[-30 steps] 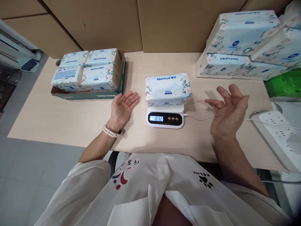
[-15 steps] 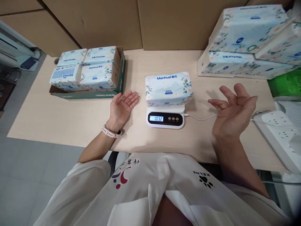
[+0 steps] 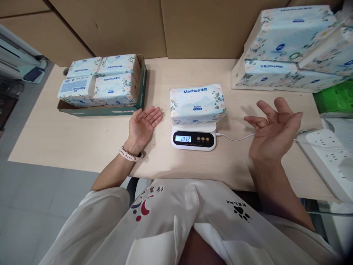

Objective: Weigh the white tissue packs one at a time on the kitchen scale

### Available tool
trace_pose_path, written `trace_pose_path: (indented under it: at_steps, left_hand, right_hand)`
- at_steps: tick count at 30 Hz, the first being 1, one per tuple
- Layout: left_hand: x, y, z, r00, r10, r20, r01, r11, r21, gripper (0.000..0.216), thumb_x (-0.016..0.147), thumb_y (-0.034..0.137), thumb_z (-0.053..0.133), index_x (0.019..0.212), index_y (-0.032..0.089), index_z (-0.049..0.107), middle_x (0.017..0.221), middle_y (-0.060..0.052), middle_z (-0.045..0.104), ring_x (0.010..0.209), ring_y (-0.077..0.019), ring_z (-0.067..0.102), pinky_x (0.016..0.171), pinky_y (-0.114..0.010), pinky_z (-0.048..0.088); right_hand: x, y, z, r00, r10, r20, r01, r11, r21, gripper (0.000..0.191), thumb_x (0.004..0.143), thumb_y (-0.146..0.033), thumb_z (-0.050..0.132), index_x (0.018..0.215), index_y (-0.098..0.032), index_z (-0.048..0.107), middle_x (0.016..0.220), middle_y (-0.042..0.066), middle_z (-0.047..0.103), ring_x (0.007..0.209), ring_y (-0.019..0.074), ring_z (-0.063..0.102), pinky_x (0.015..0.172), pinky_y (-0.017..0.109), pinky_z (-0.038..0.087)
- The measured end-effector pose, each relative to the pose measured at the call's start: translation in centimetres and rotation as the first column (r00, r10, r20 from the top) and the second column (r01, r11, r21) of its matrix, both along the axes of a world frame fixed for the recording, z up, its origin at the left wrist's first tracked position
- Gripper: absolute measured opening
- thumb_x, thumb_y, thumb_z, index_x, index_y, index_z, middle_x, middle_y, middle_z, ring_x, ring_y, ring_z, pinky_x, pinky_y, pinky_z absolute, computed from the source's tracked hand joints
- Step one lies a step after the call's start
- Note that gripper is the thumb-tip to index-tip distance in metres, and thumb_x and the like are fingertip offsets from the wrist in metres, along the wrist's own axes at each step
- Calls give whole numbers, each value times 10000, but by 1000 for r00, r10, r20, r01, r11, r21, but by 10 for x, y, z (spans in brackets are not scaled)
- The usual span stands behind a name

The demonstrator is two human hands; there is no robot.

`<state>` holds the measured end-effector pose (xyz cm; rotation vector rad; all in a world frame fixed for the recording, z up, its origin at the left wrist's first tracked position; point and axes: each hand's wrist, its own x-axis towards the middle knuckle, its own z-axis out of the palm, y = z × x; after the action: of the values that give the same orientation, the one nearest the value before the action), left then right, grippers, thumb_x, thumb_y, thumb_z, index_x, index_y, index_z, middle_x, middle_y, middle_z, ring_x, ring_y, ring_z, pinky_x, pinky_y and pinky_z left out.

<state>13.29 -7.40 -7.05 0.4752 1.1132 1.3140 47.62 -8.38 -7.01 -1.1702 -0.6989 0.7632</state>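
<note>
The step in hand looks like weighing: one Manhua tissue pack (image 3: pixel 198 105) rests on the platform of a white digital scale (image 3: pixel 193 142), near the middle of the tabletop (image 3: pixel 55 143), and the lit display shows the digits 1032, any decimal point being too small to be sure of. Both hands are empty, palms turned up and fingers loosely spread: the left hand (image 3: pixel 143 127) lies just beside the scale, while the right hand (image 3: pixel 273 132) is farther off on the other side. Lifting the pack would, I judge, call for turning the palms inward and gripping both ends evenly, since the soft wrapper may give. A white cable (image 3: pixel 234 140) runs from the scale's side and passes behind the right hand toward a power strip (image 3: pixel 325 147), so a low sweep there could snag it. On the left, a green-sided open carton (image 3: pixel 110 112) holds four visible packs (image 3: pixel 114 90), leaving little apparent room among them. At the far right stands a pile of similar packs (image 3: pixel 289 36), and cardboard panels (image 3: pixel 110 25) wall off the back.
</note>
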Motion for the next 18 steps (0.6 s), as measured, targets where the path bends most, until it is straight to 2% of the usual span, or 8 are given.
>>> trace_pose_path:
  at_steps: [7, 13, 18]
  left_hand:
    - [1, -1, 1, 1000, 4, 19, -4, 1000, 1, 383, 975, 478, 561, 1051, 161, 761, 1293, -141, 804, 1309, -260, 737, 1236, -429, 515]
    - [0, 0, 0, 1000, 1, 1, -1, 1000, 1, 387, 955, 495, 566, 1049, 170, 753, 1309, -149, 795, 1333, -266, 724, 1243, -437, 502]
    - [-1, 0, 0, 1000, -8, -8, 8, 1000, 7, 386, 940, 500, 587, 1055, 172, 753, 1303, -145, 795, 1327, -270, 726, 1247, -446, 496]
  right_hand:
    - [-2, -1, 2, 999, 15, -42, -14, 1000, 27, 607, 919, -767, 530, 1193, -271, 748, 1137, 47, 787, 752, 166, 725, 839, 418, 606]
    - [-1, 0, 0, 1000, -1, 1, 1, 1000, 7, 650, 965, -793, 408, 1194, -286, 743, 1156, 50, 778, 762, 177, 719, 859, 454, 616]
    - [1, 0, -2, 1000, -2, 19, 2, 1000, 12, 651, 966, -796, 401, 1198, -290, 739, 1156, 49, 777, 757, 179, 717, 870, 472, 628]
